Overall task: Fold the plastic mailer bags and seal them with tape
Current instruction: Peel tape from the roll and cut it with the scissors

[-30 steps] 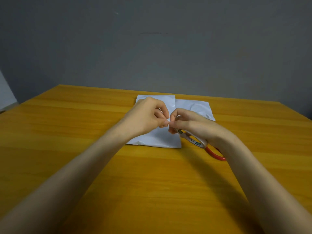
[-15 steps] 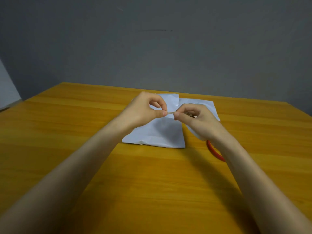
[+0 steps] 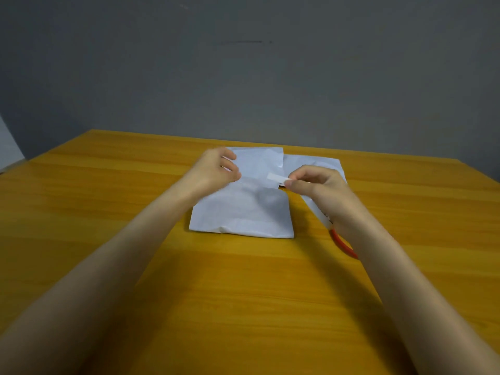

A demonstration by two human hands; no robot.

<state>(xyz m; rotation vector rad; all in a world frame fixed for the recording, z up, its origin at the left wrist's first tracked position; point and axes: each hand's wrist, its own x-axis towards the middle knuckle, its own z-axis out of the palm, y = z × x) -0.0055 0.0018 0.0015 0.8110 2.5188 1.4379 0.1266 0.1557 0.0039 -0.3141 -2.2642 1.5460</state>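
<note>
While the right hand (image 3: 315, 186) pinches a short tape strip (image 3: 276, 178) betw. thumb & forefinger, the strip sticks out level over the folded mailer bag (image 3: 243, 212), prob. so it can go down across the flap edge w/o sticking early. Left hand (image 3: 213, 171) sits over the bag's left part, toward the far edge. Its fingers (image 3: 230, 169) are loosely curled w/ nothing visible in them, likely ready to steady the fold or smooth the strip.

The bag lies on the surface (image 3: 108, 239) near the far edge, approx. mid-width. A second mailer bag (image 3: 311, 161) lies just behind it toward the far right corner, partly overlapped. Both are thin white plastic film, matte, faintly creased, rectangular; the front one has a soft, folded near edge. The strip is small, whitish, semi-opaque, flat.

Under the right wrist a red-looped white tool (image 3: 322, 218) shows. Can't tell what it is or whether it's held. Surface is smooth yellow-orange wood grain.
</note>
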